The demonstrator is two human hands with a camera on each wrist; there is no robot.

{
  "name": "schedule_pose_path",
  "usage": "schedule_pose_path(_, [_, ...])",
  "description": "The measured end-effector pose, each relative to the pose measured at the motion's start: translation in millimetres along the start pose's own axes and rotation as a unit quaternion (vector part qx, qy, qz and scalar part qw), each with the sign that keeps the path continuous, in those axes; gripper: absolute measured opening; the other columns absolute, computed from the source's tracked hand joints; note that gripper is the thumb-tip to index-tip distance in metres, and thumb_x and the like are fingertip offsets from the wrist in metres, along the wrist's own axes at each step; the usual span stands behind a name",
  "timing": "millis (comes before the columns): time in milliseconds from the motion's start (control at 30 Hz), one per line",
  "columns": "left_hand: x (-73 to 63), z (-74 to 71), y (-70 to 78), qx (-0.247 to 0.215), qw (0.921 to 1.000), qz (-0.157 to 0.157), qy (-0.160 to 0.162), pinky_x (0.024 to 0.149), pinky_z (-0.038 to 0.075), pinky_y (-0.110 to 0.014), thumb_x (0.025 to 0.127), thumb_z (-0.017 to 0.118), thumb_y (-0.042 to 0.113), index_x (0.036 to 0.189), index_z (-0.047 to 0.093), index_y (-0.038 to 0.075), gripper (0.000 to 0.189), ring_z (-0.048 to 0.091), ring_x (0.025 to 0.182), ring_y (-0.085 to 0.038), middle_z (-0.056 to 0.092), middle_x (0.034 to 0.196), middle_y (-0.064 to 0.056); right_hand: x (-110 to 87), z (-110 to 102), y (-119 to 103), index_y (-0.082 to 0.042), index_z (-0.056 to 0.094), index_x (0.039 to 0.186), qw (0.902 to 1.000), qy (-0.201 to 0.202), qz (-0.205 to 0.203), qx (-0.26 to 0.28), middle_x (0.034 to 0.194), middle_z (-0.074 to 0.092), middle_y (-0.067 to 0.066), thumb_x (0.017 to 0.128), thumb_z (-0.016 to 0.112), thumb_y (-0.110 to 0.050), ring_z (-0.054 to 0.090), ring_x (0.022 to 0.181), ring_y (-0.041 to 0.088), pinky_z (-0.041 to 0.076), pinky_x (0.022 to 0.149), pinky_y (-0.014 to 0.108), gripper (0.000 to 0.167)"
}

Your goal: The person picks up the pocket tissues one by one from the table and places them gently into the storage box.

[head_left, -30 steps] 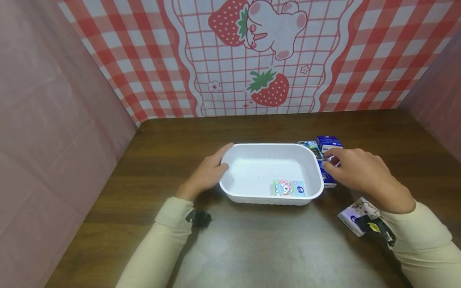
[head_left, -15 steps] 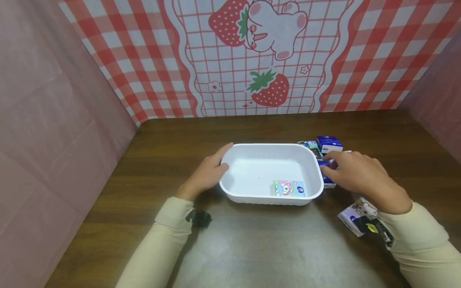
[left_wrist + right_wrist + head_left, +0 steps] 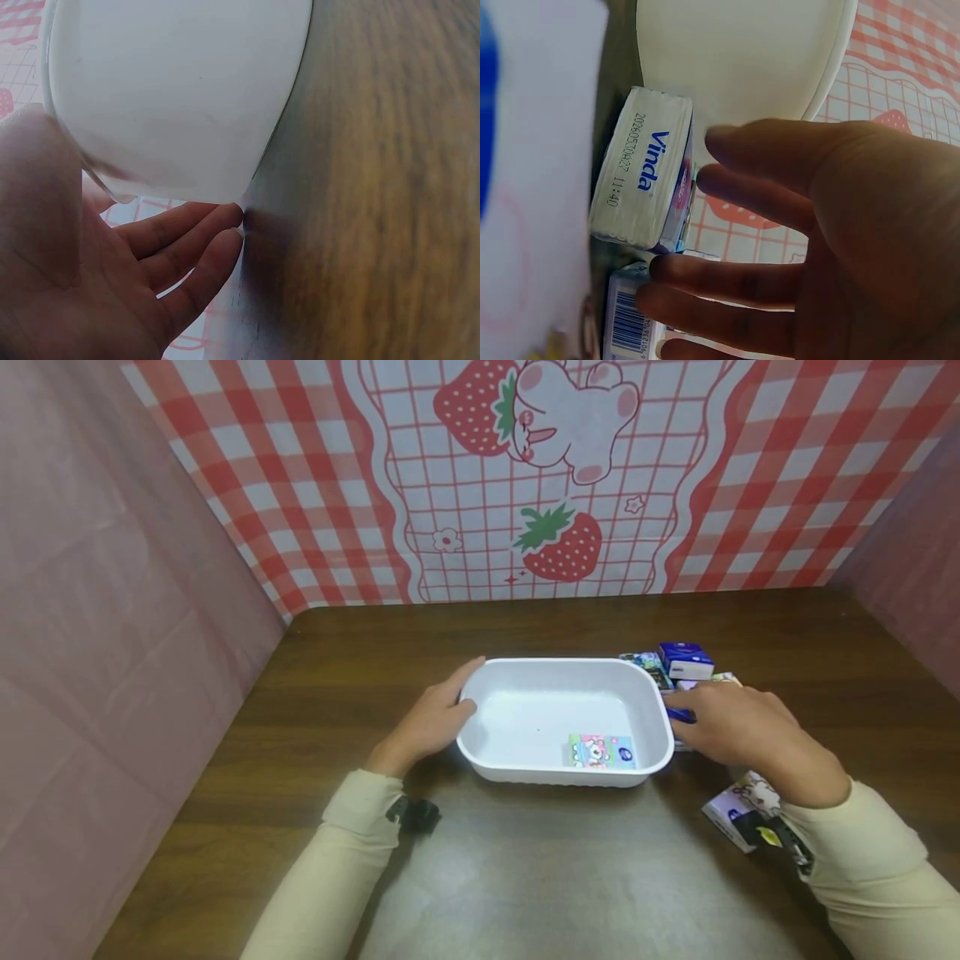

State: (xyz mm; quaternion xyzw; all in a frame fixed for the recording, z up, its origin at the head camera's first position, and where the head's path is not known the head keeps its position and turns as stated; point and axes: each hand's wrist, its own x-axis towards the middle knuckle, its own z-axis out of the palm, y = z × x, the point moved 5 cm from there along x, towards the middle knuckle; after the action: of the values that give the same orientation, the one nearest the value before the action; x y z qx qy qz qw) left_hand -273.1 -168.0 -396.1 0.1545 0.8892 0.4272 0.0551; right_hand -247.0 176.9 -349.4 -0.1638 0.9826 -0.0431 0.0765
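My left hand holds the left end of a white plastic basin, thumb over the rim and fingers outside against the wall. Inside the basin, near its front right corner, lies a small green, pink and blue tissue pack. My right hand is over a dark blue tissue pack just right of the basin. The right wrist view shows that pack's white "Vinda" end, with the fingers spread beside and above it, not curled round it. A pack with a barcode lies below the fingertips.
Behind the right hand are another blue tissue pack, a teal patterned pack and a partly hidden light one. A purple and cream pack lies nearer, partly under the right wrist. A checked strawberry cloth hangs behind the table.
My right hand has shifted a little left and down over the blue pack, uncovering more of the packs behind it. The left hand and basin stay where they were.
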Motion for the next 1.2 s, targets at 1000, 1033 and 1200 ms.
schedule_pose_path(1000, [0.4, -0.8, 0.7, 0.006, 1.0000, 0.005, 0.004, 0.116, 0.030, -0.042, 0.100, 0.049, 0.016, 0.158, 0.033, 0.026, 0.061, 0.037, 0.142, -0.019, 0.037, 0.159, 0.001, -2.5, 5.2, -0.2, -0.010, 0.052, 0.146, 0.9990, -0.036, 0.020, 0.014, 0.133, 0.059, 0.025, 0.079, 0.070, -0.066, 0.054, 0.118, 0.050, 0.049, 0.075, 0.072, 0.089])
schedule_pose_path(1033, [0.5, -0.7, 0.7, 0.005, 1.0000, 0.004, 0.005, 0.116, 0.030, -0.042, 0.100, 0.049, 0.016, 0.158, 0.033, 0.026, 0.061, 0.038, 0.142, -0.019, 0.037, 0.159, 0.000, -2.6, 5.5, -0.1, -0.010, 0.051, 0.146, 0.9989, -0.040, 0.020, 0.013, 0.133, 0.059, 0.026, 0.079, 0.069, -0.067, 0.054, 0.118, 0.050, 0.048, 0.076, 0.073, 0.090])
schedule_pose_path(1200, [0.3, -0.9, 0.2, 0.002, 1.0000, 0.004, 0.005, 0.116, 0.030, -0.043, 0.100, 0.050, 0.016, 0.158, 0.033, 0.026, 0.061, 0.037, 0.142, -0.019, 0.037, 0.159, 0.000, -2.4, 6.0, -0.1, -0.009, 0.049, 0.147, 0.9984, -0.050, 0.022, 0.011, 0.132, 0.059, 0.027, 0.079, 0.067, -0.069, 0.056, 0.115, 0.050, 0.047, 0.076, 0.073, 0.092])
